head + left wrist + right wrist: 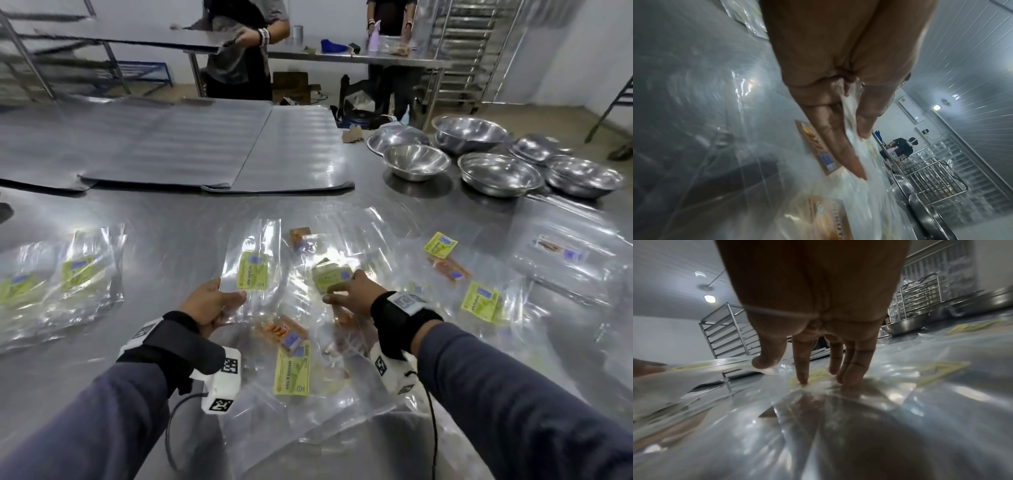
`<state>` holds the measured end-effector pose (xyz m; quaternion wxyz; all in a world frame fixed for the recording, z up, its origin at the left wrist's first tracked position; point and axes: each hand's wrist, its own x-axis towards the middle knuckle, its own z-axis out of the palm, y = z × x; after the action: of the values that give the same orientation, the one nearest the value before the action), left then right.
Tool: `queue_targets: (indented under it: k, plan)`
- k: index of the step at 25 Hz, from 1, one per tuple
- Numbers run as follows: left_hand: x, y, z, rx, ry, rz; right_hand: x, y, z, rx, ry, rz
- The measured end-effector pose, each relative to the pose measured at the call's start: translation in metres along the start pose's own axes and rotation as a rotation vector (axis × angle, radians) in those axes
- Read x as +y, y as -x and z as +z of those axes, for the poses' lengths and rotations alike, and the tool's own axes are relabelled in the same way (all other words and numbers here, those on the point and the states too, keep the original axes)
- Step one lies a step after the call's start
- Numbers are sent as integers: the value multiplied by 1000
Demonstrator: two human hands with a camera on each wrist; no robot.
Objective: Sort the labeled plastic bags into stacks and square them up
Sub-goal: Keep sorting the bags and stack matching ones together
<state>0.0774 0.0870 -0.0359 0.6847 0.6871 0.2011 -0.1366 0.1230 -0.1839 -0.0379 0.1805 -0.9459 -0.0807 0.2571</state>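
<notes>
Clear plastic bags with green or orange labels lie scattered over a steel table (191, 219). My left hand (214, 301) pinches the lower edge of a green-labeled bag (251, 270), thumb on top; in the left wrist view that hand (855, 129) holds the film between thumb and fingers. My right hand (349, 291) rests with straight fingertips (803, 378) on another green-labeled bag (332, 275) in the middle pile. A stack of green-labeled bags (58, 277) lies at the far left. An orange-labeled bag (284, 334) and a green-labeled bag (293, 373) lie between my wrists.
More labeled bags (479, 301) spread to the right, one with a brown label (561, 253) far right. Several steel bowls (416, 161) stand at the back right. Dark flat trays (171, 147) cover the back left. Two people (246, 44) work at a far table.
</notes>
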Motion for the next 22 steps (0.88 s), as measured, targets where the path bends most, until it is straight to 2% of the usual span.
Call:
queue_targets:
  k: [2,5,10,13,15,17,22]
  plan:
    - [2,6,1,27,22,31,6,-1,-1,-8,63,-12]
    - [2,9,3,55,43,72,15,5,-5,54,19,12]
    - [-9,-4,3,44,21,43,9,9,-2,274,-36,297]
    - [-24,-19,-3,-5,-48,-11,-1,6,-3,270,-62,455]
    - [-34,-28,-7,-32,-36,-53,-5,1,-4,260,-67,497]
    - [-38,-33,-9,-89,54,-66,-9,-1,-3,310,-218,457]
    - [-38,-27,-9,-195,134,-28,-31,4,-1,513,-733,165]
